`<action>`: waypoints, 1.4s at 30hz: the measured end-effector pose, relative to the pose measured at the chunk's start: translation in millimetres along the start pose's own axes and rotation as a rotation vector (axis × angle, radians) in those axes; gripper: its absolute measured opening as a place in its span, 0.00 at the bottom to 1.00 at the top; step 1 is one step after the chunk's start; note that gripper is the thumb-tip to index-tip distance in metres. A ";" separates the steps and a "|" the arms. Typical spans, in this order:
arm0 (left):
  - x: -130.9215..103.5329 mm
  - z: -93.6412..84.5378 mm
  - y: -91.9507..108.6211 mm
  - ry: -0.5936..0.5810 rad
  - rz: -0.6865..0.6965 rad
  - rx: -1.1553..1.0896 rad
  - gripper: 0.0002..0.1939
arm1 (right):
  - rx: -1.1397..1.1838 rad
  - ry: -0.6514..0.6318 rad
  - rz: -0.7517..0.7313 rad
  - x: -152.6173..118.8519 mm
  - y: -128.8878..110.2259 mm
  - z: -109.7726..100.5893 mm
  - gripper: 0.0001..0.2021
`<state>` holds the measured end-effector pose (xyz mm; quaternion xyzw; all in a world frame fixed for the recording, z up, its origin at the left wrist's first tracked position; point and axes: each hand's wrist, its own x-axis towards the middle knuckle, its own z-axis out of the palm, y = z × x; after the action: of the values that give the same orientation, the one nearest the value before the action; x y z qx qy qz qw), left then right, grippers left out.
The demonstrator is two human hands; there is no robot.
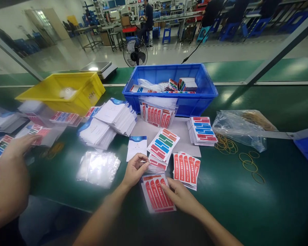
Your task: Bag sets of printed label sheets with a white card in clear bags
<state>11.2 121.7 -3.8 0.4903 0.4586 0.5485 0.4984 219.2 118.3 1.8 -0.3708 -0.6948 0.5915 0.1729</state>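
Note:
My right hand (181, 194) grips the right edge of a clear plastic bag holding red label sheets (159, 194), its thumb lying over the front. At the bag's upper end, my left hand (136, 169) is closed in a pinch at the clear flap (155, 169). Just beyond lie multicoloured label sheets (164, 143), fanned in a pile. Beside them is a white booklet (137, 147) with a blue top. Right of my right hand sits a stack of red label sheets (186, 169). Empty clear bags (99, 169) lie to the left.
Behind stand a blue bin (169, 100) and a yellow bin (64, 92). Booklet stacks (113, 116) fill the left middle. Rubber bands (226, 143) and a plastic bag (241, 128) lie right. A co-worker's arm (12, 174) reaches in at left.

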 end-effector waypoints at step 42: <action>5.1 -20.7 12.5 -0.393 -0.268 0.018 0.14 | -0.284 -0.137 -0.011 -2.2 -1.2 3.0 0.17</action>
<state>-10.8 125.5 7.0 0.5266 0.4186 0.3676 0.6422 218.2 114.7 2.7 -0.3464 -0.7836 0.5103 0.0742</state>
